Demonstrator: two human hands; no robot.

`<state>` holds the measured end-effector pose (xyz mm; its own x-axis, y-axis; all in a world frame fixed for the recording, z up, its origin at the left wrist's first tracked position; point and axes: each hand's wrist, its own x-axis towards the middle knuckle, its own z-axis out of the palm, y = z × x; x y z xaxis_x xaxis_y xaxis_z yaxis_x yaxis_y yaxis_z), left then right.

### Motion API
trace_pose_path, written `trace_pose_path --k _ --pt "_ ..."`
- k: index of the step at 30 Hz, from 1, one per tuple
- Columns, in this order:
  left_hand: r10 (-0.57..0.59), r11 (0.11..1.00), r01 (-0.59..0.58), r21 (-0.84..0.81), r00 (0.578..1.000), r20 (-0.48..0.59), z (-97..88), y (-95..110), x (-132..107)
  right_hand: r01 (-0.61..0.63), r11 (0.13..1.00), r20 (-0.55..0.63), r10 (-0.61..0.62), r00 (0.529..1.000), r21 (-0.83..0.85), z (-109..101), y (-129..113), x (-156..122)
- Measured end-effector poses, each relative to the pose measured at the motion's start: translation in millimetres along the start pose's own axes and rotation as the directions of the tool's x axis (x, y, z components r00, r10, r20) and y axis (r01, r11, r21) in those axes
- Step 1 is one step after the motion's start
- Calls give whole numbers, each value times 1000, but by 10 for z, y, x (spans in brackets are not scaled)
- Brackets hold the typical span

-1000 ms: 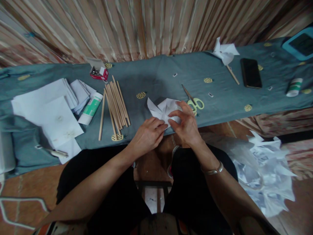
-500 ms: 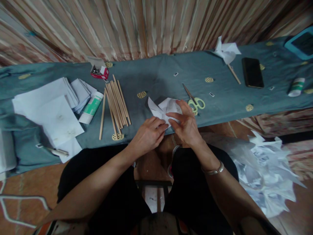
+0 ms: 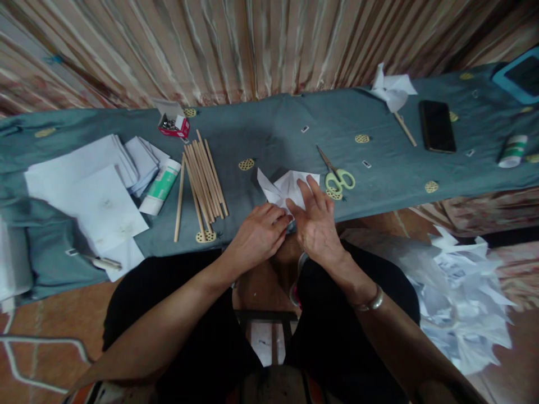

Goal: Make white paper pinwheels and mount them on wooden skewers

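A white paper pinwheel (image 3: 289,185), its left flap standing up, lies at the table's front edge under both hands. My left hand (image 3: 261,233) is closed on its near edge with curled fingers; the fingertips are partly hidden. Across the paper's right side, my right hand (image 3: 316,224) rests with fingers stretched and apart, the thumb touching near the middle. Just right of the paper are scissors (image 3: 334,175) with light green handles. Several wooden sticks (image 3: 204,179) lie to the left. Farther right, a white pinwheel (image 3: 393,92) is mounted on a stick.
At left are stacked white sheets (image 3: 84,191), a green-and-white glue stick (image 3: 160,187) and an open red box (image 3: 174,124) of small metal pieces. A phone (image 3: 437,126) and another green-and-white tube (image 3: 512,151) lie right. A bag of folded papers (image 3: 463,303) stands on the floor.
My right hand has shifted slightly down and its fingers have straightened and spread over the paper. My left hand stays at the near edge. The whole view has moved a little.
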<state>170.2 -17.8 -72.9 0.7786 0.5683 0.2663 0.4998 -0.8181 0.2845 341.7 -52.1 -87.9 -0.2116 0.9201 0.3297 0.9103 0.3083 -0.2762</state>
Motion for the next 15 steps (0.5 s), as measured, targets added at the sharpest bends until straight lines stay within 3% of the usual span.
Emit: trace_pose_path --k 8,15 --pt "-19 999 18 34 999 29 -39 26 5 15 998 32 -17 999 69 70 -41 -76" --pt "-27 999 27 35 1000 14 -39 32 14 5 996 -9 -4 1000 87 94 0 -10"
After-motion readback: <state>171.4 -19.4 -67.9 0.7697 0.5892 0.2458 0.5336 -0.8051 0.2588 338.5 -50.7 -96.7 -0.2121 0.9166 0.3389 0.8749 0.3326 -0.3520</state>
